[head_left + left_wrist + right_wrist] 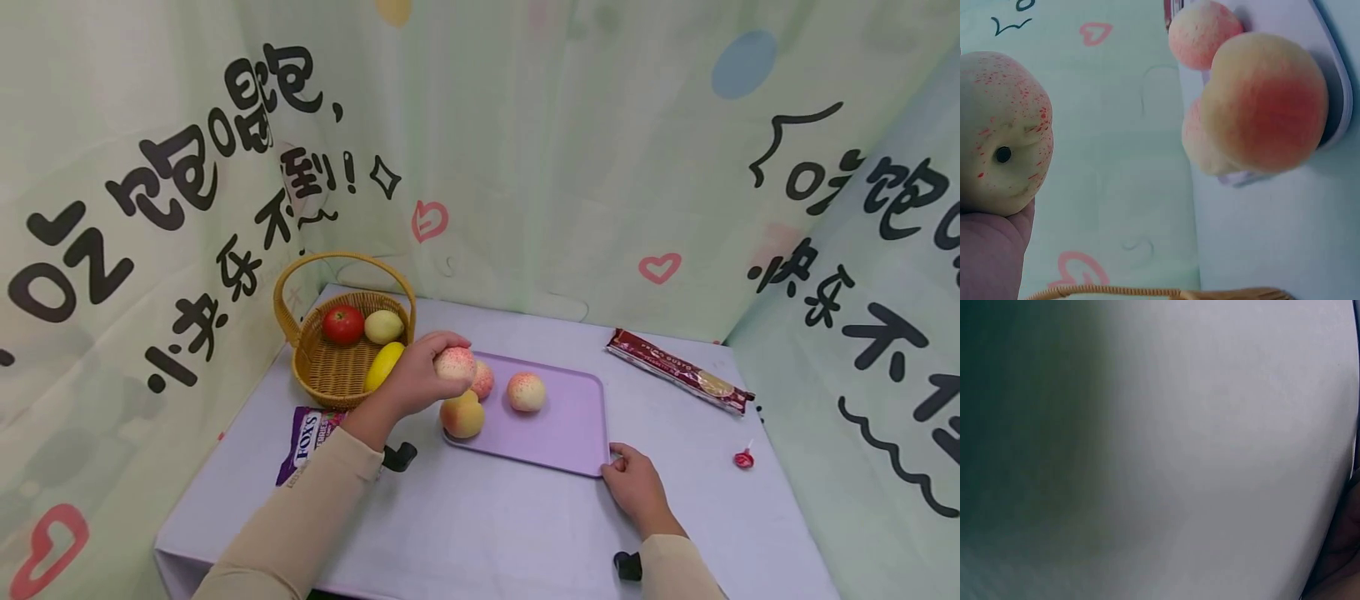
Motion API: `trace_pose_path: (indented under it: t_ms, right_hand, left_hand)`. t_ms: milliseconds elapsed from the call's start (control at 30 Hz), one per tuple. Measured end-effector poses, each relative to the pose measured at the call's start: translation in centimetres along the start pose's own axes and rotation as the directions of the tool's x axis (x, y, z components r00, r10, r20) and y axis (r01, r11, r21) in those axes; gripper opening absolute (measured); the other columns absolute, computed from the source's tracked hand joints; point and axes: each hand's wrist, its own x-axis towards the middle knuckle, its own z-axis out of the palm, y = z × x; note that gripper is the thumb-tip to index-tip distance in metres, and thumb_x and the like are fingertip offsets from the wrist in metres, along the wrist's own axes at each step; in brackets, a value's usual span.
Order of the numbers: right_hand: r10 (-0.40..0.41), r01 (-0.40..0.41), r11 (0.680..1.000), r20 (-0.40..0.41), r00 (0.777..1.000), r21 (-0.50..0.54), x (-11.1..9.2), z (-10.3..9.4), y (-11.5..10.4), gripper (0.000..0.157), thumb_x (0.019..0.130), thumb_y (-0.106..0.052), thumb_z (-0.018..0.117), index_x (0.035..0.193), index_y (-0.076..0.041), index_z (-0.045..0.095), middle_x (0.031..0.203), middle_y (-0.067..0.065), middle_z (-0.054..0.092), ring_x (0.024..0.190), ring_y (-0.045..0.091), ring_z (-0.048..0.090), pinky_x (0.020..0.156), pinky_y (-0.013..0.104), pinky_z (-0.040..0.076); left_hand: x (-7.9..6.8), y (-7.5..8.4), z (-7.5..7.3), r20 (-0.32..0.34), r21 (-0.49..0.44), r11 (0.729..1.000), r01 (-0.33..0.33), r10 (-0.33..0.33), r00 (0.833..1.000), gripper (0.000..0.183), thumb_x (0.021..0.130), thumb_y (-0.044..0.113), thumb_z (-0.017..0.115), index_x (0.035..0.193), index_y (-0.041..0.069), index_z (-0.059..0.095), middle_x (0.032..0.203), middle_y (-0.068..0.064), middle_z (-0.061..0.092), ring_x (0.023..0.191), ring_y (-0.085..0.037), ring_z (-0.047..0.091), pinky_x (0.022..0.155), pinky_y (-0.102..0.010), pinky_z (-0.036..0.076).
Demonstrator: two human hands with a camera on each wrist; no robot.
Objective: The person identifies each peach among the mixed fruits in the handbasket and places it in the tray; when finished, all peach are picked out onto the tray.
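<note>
My left hand grips a pale, red-speckled peach above the left end of a lilac tray. In the left wrist view, a dark spot shows in the hollow of this peach. On the tray are a yellow peach with a red blush, a speckled peach partly hidden by the held one, and another speckled peach nearer the middle. At the tray's near right corner, my right hand pinches the edge; only a sliver of this hand shows in the right wrist view.
Back left, a wicker basket with a raised handle holds a tomato, a pale green fruit and a yellow fruit. A purple candy bag lies before it. Right of the tray are a maroon snack packet and a red lollipop.
</note>
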Motion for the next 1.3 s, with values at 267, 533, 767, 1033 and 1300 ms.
trace_pose_path:
  t_ms: [267, 533, 767, 1033, 1300]
  right_hand:
    - [-0.003, 0.003, 1.000, 0.000, 1.000, -0.012, 0.2, 0.1, 0.2, 0.052, 0.095, -0.021, 0.061, 0.141, 0.002, 0.055, 0.082, 0.006, 0.056, 0.077, 0.021, 0.051, 0.067, 0.033, 0.039]
    - [0.017, -0.017, 1.000, -0.005, 1.000, -0.010, 0.0, -0.1, -0.1, 0.051, 0.096, -0.020, 0.061, 0.142, 0.001, 0.055, 0.083, 0.006, 0.057, 0.077, 0.022, 0.051, 0.067, 0.033, 0.040]
    - [0.002, -0.002, 1.000, 0.001, 1.000, -0.002, 0.0, 0.0, 0.0, 0.051, 0.095, -0.020, 0.060, 0.141, 0.002, 0.055, 0.082, 0.006, 0.056, 0.076, 0.022, 0.051, 0.066, 0.032, 0.039]
    - [-0.005, 0.005, 1.000, 0.013, 1.000, 0.004, 0.1, 0.0, -0.1, 0.051, 0.096, -0.020, 0.061, 0.142, 0.003, 0.054, 0.082, 0.006, 0.056, 0.077, 0.021, 0.051, 0.066, 0.033, 0.039]
    - [-0.016, 0.015, 1.000, -0.004, 1.000, -0.006, 0.0, 0.0, 0.0, 0.050, 0.095, -0.018, 0.061, 0.140, 0.003, 0.056, 0.081, 0.006, 0.057, 0.074, 0.021, 0.051, 0.066, 0.032, 0.039]
  left_hand:
    - [-0.3, -0.3, 3.0, 0.044, -0.017, 1.000, -0.023, 0.024, 0.999, 0.050, 0.078, 0.018, 0.086, 0.125, 0.019, 0.069, 0.136, 0.003, 0.061, 0.112, -0.020, 0.062, 0.093, -0.037, 0.058]
    - [0.0, -0.6, 5.6, 0.078, 0.018, 0.998, -0.063, 0.061, 0.995, 0.049, 0.078, 0.019, 0.084, 0.124, 0.015, 0.069, 0.127, 0.002, 0.066, 0.110, -0.018, 0.061, 0.093, -0.034, 0.056]
    - [0.4, -0.9, 7.6, 0.099, 0.038, 0.997, -0.072, 0.068, 0.993, 0.049, 0.078, 0.019, 0.083, 0.124, 0.011, 0.070, 0.128, -0.001, 0.067, 0.114, -0.018, 0.060, 0.095, -0.034, 0.053]
    - [0.4, -1.3, 9.4, 0.168, 0.044, 0.996, -0.078, 0.070, 0.983, 0.048, 0.081, 0.021, 0.081, 0.126, 0.012, 0.068, 0.134, 0.003, 0.065, 0.120, -0.015, 0.057, 0.093, -0.031, 0.052]
    - [0.7, -1.6, 10.8, 0.209, 0.071, 0.994, -0.078, 0.061, 0.976, 0.047, 0.081, 0.020, 0.079, 0.126, 0.012, 0.068, 0.129, 0.006, 0.066, 0.116, -0.012, 0.058, 0.096, -0.027, 0.051]
